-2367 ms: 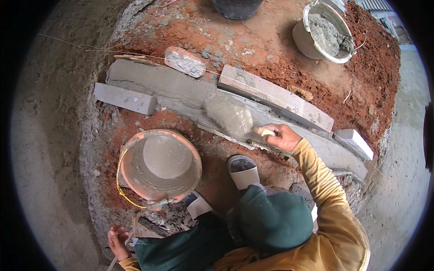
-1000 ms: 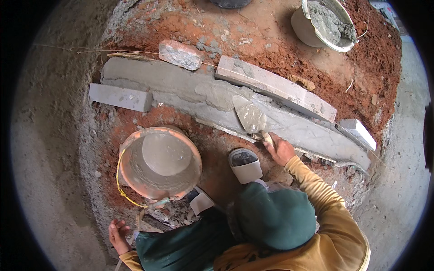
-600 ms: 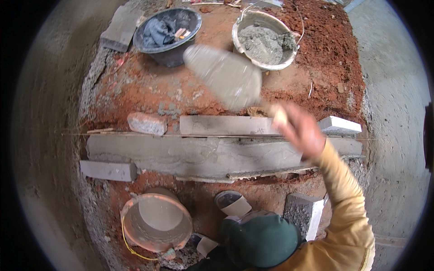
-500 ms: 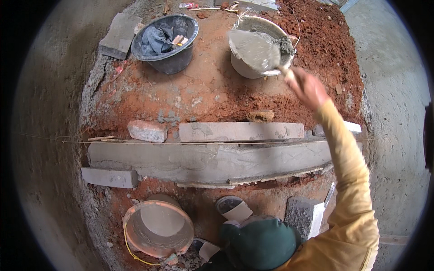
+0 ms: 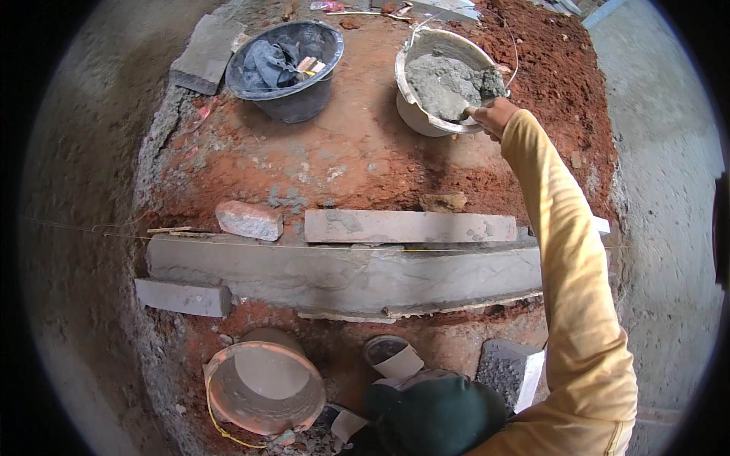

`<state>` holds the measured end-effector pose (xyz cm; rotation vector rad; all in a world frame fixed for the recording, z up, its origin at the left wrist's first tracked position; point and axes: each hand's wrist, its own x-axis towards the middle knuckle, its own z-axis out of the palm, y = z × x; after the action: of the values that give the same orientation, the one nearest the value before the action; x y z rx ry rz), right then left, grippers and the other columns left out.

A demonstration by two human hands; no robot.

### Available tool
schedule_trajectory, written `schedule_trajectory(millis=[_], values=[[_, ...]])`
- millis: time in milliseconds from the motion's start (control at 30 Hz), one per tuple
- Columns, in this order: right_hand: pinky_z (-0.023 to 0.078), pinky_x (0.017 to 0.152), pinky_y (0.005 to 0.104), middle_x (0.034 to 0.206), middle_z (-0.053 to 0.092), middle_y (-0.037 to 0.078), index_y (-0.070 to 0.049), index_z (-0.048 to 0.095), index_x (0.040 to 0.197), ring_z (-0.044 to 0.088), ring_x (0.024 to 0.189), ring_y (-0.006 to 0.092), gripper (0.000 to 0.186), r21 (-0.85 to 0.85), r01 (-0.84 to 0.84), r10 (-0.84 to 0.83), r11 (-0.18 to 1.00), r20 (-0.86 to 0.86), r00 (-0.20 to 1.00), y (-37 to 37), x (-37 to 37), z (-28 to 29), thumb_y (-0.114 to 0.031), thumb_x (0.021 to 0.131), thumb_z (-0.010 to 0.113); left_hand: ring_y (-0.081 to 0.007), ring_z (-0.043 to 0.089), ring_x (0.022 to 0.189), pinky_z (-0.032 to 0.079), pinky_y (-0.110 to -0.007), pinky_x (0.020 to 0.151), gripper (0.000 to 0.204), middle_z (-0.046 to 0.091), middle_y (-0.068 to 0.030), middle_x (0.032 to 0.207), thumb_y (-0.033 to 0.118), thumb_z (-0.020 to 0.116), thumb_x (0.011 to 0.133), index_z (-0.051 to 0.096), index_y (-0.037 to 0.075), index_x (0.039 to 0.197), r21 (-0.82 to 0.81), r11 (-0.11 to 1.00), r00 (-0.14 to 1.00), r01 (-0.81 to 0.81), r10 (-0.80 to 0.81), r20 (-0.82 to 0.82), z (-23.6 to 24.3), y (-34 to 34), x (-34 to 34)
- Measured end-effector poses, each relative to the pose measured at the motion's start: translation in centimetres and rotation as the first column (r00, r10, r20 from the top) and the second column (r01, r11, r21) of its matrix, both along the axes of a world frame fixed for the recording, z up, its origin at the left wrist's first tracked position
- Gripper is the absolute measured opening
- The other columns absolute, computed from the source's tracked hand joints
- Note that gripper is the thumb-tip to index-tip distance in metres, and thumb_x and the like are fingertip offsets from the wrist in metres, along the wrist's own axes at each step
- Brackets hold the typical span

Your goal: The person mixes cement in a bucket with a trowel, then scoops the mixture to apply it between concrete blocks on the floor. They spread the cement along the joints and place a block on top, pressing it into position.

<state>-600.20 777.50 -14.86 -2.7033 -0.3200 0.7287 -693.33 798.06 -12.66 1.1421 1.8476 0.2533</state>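
Observation:
My right hand [image 5: 496, 116] is closed around the handle of a trowel [image 5: 469, 112] at the near right rim of a whitish bucket [image 5: 417, 120]. Grey wet mortar [image 5: 439, 78] fills much of that bucket, and the trowel's blade is mostly sunk in it. My right arm, in a yellow sleeve, reaches far forward over the low wall [image 5: 342, 272], whose top is smeared with mortar. Nothing shows of my left hand.
A thin string [image 5: 433, 250] runs along the wall. Behind it lie a long block [image 5: 411, 226] and a brick piece [image 5: 249, 220]. A black tub [image 5: 293, 102] holds a cloth. Nearer stand an orange bucket [image 5: 319, 403] and a grey block [image 5: 509, 371].
The trowel blade, raised and blurred over the bucket before, is now down in the mortar. My right hand has moved slightly left and forward to the rim.

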Motion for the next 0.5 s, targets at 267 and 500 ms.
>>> schedule_trajectory(millis=[267,500], values=[[0.040,0.043,0.0296,0.068,0.058,0.005,-0.003,0.066,0.098,0.051,0.050,0.0133,0.037,0.347,0.312,-0.284,0.885,-0.128,0.950,-4.5,-3.3,0.5,-0.039,0.087,0.063,-0.0173,0.060,0.078,0.051,-0.033,0.070,0.038,0.064,-0.0074,0.088,0.039,0.053,0.094,0.062,0.004,0.106,0.005,1.000,0.999,-0.030,0.030,0.039,-0.4,1.0,1.1],[0.038,0.048,0.0224,0.073,0.053,-0.001,-0.005,0.060,0.117,0.049,0.059,0.0080,0.041,0.479,0.013,0.024,0.877,-0.072,0.997,-3.5,-12.8,5.7,-0.034,0.089,0.060,-0.0141,0.060,0.071,0.049,-0.028,0.065,0.045,0.065,-0.0068,0.085,0.041,0.053,0.095,0.057,0.001,0.115,0.063,0.997,0.997,-0.054,0.050,0.057,1.3,0.1,1.8]])
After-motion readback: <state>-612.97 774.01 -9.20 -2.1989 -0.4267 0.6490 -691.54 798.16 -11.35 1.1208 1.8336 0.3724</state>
